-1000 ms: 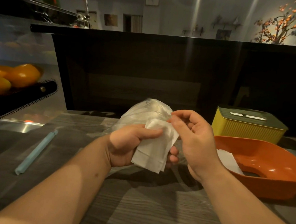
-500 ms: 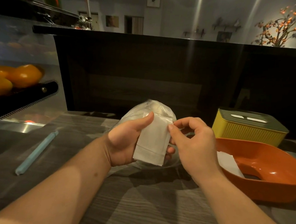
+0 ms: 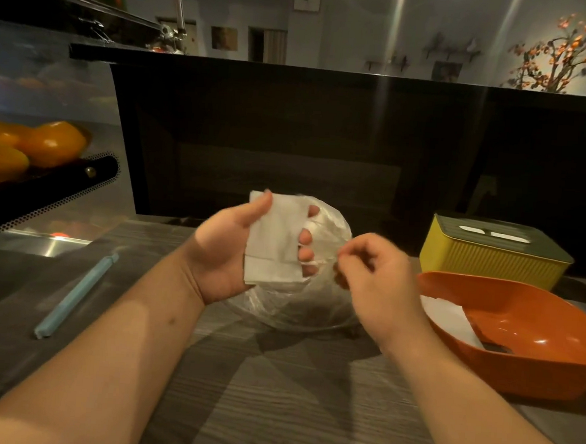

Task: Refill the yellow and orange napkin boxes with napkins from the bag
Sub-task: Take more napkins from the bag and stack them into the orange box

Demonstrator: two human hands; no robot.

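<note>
My left hand (image 3: 226,252) grips a stack of white napkins (image 3: 273,241) upright, thumb on one edge and fingertips curled round the other. Behind and below it lies the clear plastic bag (image 3: 300,304) on the table. My right hand (image 3: 374,278) hovers just right of the stack with fingers curled, holding nothing that I can see. The orange napkin box (image 3: 524,342) lies open at the right with white napkins (image 3: 450,317) inside. The yellow napkin box (image 3: 491,258) with its grey slotted lid stands behind it.
A light blue bag clip (image 3: 74,297) lies on the grey wooden table (image 3: 274,392) at the left. A glass display case with orange fruit (image 3: 46,145) stands at the far left. A dark counter wall (image 3: 290,136) closes off the back.
My left hand has lifted the napkin stack up and turned it upright. My right hand has let go of the stack's edge and moved right and down, away from it.
</note>
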